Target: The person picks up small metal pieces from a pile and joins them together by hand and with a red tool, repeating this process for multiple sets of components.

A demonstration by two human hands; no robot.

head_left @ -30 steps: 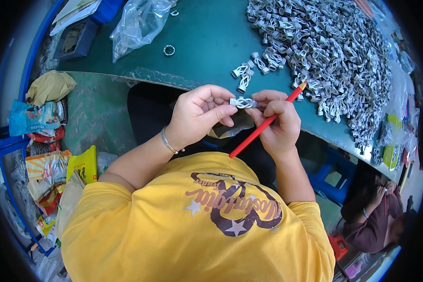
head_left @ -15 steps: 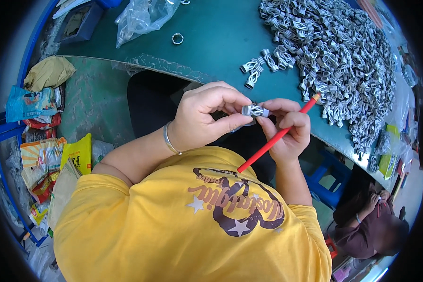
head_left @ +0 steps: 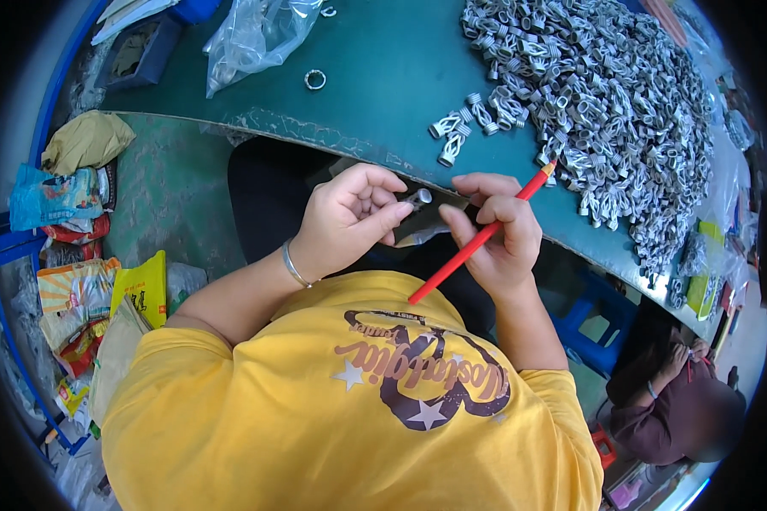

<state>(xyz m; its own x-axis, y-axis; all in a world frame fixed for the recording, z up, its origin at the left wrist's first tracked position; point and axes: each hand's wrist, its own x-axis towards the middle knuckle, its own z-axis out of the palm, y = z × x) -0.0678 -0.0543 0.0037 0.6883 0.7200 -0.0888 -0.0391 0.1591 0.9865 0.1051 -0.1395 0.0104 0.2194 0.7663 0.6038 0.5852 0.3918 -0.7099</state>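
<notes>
Between the thumb and fingers of my left hand is a small grey metal piece, its round end pointing to the right. A red pencil lies slantwise through my right hand, held among the fingers, its pointed tip toward the upper right. The right thumb and forefinger are spread apart, a short gap from the metal piece. Several similar openwork metal pieces lie loose on the green table, beyond my hands. The fingers of my left hand partly hide the piece it holds.
A large heap of grey metal pieces covers the table's right side. Further left are a ring-shaped piece, a clear plastic bag and a dark bin. A blue stool and a co-worker are at right.
My right thumb and forefinger have let go of the metal piece and moved away from it. My left hand has turned the piece and shifted slightly left. The pencil stays in my right hand.
</notes>
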